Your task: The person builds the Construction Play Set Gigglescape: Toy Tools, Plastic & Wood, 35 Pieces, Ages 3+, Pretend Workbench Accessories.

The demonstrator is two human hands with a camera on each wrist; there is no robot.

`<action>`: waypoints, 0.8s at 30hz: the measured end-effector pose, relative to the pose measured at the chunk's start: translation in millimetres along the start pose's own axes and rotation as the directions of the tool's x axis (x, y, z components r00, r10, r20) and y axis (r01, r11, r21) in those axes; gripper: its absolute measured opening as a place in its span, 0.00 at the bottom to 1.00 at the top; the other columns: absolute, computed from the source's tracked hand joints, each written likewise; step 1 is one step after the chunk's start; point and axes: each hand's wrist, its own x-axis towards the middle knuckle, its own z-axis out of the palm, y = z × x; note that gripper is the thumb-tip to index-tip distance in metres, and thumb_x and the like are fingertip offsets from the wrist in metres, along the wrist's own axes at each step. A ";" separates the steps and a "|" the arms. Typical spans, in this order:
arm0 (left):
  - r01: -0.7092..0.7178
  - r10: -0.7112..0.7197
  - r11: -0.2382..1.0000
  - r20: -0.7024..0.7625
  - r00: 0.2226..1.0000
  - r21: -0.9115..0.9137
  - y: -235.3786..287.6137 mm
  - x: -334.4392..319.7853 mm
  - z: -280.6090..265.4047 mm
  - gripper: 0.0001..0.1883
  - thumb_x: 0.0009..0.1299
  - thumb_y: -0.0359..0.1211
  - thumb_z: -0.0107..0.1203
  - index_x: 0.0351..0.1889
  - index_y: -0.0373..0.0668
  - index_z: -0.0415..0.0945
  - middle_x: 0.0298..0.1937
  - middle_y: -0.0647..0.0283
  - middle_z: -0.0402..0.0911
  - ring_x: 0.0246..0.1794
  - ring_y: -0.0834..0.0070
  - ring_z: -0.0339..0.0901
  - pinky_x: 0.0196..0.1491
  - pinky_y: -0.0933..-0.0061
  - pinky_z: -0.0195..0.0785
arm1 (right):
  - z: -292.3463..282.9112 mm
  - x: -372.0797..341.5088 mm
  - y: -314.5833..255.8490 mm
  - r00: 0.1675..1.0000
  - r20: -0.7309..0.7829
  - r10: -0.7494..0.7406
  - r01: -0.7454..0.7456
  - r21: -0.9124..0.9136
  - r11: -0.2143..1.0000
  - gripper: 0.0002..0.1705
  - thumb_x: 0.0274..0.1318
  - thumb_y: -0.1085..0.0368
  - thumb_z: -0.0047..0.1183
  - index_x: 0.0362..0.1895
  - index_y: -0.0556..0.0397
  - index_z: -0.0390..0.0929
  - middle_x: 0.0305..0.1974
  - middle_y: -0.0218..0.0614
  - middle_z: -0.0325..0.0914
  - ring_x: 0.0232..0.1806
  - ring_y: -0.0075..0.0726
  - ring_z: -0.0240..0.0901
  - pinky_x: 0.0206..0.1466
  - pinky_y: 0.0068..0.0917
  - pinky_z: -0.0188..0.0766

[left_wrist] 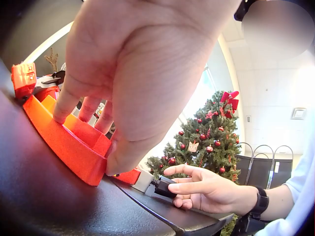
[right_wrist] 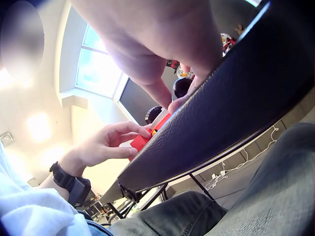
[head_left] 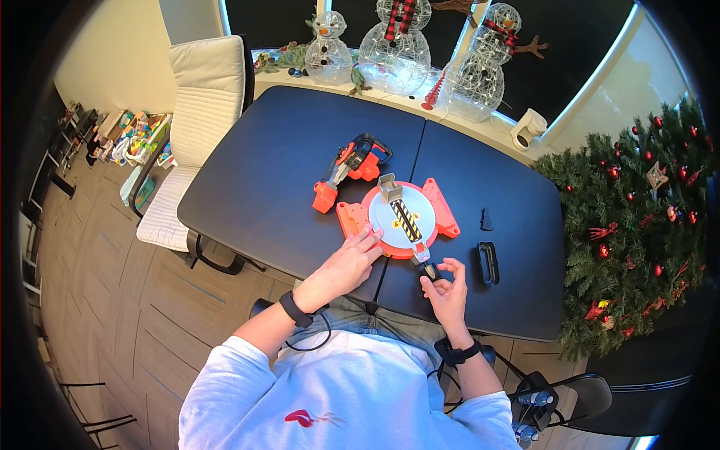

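Note:
A toy mitre saw base (head_left: 441, 206), orange-red with a grey round disc (head_left: 385, 223), lies on the dark table. Yellow-and-black stripes run along a bar across the disc, and a grey upright bracket (head_left: 390, 187) stands at its far end. My left hand (head_left: 346, 262) rests on the base's near left edge, fingers fairly straight over the rim. With thumb and fingers my right hand (head_left: 448, 291) pinches the black knob (left_wrist: 165, 187) at the bar's near end. Beyond the base, to the left, sits an orange-red and black saw head (head_left: 349, 165), separate from it.
Right of the base lie a small black part (head_left: 486, 219) and a black oblong frame (head_left: 488, 263). A seam crosses the table (head_left: 262, 165) under the base. A decorated tree (head_left: 630, 232) borders the right side; a white chair (head_left: 195, 112) stands left.

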 end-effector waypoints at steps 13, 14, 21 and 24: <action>0.011 -0.011 1.000 -0.001 1.000 0.006 1.1 -0.7 0.4 0.23 0.65 0.23 0.64 0.60 0.34 0.77 0.77 0.45 0.69 0.82 0.44 0.59 0.80 0.48 0.59 | 1.3 0.0 -2.0 1.000 0.010 -0.002 0.002 0.009 1.000 0.34 0.63 0.74 0.68 0.67 0.60 0.63 0.57 0.43 0.71 0.32 0.26 0.83 0.29 0.21 0.81; 0.011 -0.011 1.000 -0.002 1.000 0.008 1.1 -0.7 0.5 0.23 0.65 0.23 0.64 0.60 0.34 0.77 0.77 0.45 0.69 0.82 0.44 0.59 0.80 0.48 0.59 | 1.1 0.1 -1.6 1.000 0.011 0.004 -0.004 0.011 1.000 0.33 0.64 0.73 0.68 0.67 0.60 0.63 0.57 0.43 0.71 0.32 0.26 0.83 0.29 0.21 0.81; -0.008 0.009 1.000 -0.006 1.000 0.013 0.3 -0.3 0.1 0.23 0.66 0.23 0.62 0.60 0.34 0.76 0.77 0.45 0.68 0.82 0.44 0.59 0.79 0.45 0.62 | 0.0 0.5 0.9 1.000 0.022 0.014 -0.015 0.013 1.000 0.31 0.65 0.72 0.67 0.66 0.60 0.64 0.56 0.43 0.72 0.31 0.26 0.83 0.28 0.20 0.79; -0.015 0.015 1.000 -0.003 1.000 0.013 -0.7 -0.7 0.4 0.23 0.66 0.23 0.61 0.61 0.34 0.76 0.78 0.45 0.67 0.82 0.43 0.59 0.77 0.43 0.65 | -0.2 0.5 1.5 1.000 0.028 0.012 -0.012 0.008 1.000 0.31 0.65 0.72 0.67 0.66 0.60 0.65 0.56 0.43 0.72 0.31 0.25 0.83 0.28 0.20 0.79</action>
